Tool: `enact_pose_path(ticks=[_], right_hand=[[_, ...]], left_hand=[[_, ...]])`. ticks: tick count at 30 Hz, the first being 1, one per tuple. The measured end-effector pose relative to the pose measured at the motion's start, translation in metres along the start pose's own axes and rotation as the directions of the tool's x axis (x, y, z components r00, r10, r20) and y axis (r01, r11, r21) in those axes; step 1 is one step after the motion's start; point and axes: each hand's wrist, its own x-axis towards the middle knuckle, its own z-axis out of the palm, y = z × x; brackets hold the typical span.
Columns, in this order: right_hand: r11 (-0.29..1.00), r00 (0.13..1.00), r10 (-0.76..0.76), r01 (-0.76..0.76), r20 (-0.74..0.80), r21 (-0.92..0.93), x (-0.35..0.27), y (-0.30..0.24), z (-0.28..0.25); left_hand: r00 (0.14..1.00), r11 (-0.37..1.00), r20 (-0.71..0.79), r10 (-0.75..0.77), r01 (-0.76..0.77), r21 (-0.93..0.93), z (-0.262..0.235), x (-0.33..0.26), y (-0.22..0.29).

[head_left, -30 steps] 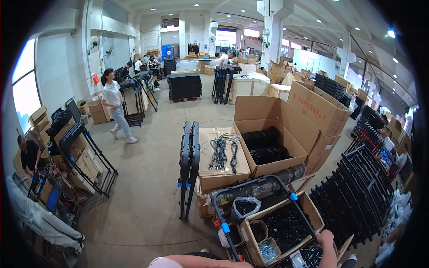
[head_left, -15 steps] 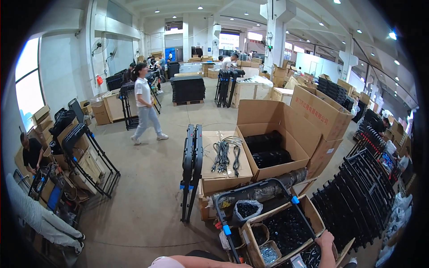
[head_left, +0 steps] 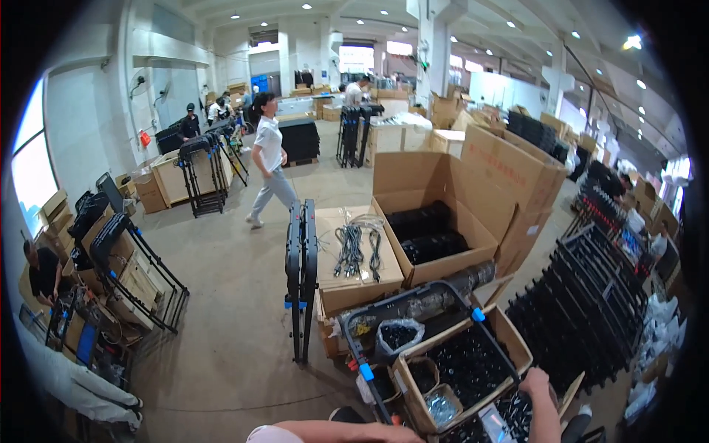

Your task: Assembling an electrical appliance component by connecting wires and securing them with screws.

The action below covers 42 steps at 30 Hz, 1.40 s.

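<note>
The walking person (head_left: 269,151) has come further to the right, now partly behind the folded black frames (head_left: 295,258), and the view has turned a little; the right hand (head_left: 538,382) has stayed at the near end of the black tubular frame (head_left: 500,351), its fingers closed around the tube; so the handling appears to be at the same stage as a second ago.

The frame has its curved end away from the wearer, with one leg crossing the open box (head_left: 406,391); whether it rests on the rim, one cannot tell; the left hand (head_left: 402,435) is near the other leg, cut by the lower edge, so its fingers cannot be judged.

The tube looks smooth and matt, with bright blue clips (head_left: 367,371); the box holds small, glossy black parts (head_left: 469,369) and silvery hardware (head_left: 441,407); beside it stands a crinkled, translucent bag (head_left: 385,347); beyond, grey cables (head_left: 348,251) lie looped on brown cardboard (head_left: 362,297).
</note>
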Motion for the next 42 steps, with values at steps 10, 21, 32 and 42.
enact_pose_path(ticks=[10, 21, 32, 42], right_hand=[[0.998, 1.000, -0.018, 0.018, -0.011, -0.053, 0.007, -0.002, 0.002], [0.998, 0.999, -0.030, 0.030, 0.018, -0.049, -0.001, -0.018, -0.026], [0.999, 0.997, -0.049, 0.048, -0.057, -0.007, -0.004, 0.000, -0.008], [0.997, 0.994, -0.073, 0.070, -0.087, -0.045, -0.017, -0.010, -0.007]], left_hand=[[0.989, 0.968, -0.031, -0.147, 0.151, 0.201, -0.008, -0.005, 0.014], [0.979, 0.961, -0.001, -0.204, 0.200, 0.190, -0.020, -0.008, 0.024], [0.970, 0.952, 0.048, -0.237, 0.222, 0.209, -0.026, -0.003, 0.024], [0.958, 0.941, 0.074, -0.277, 0.255, 0.222, -0.023, 0.000, 0.023]])
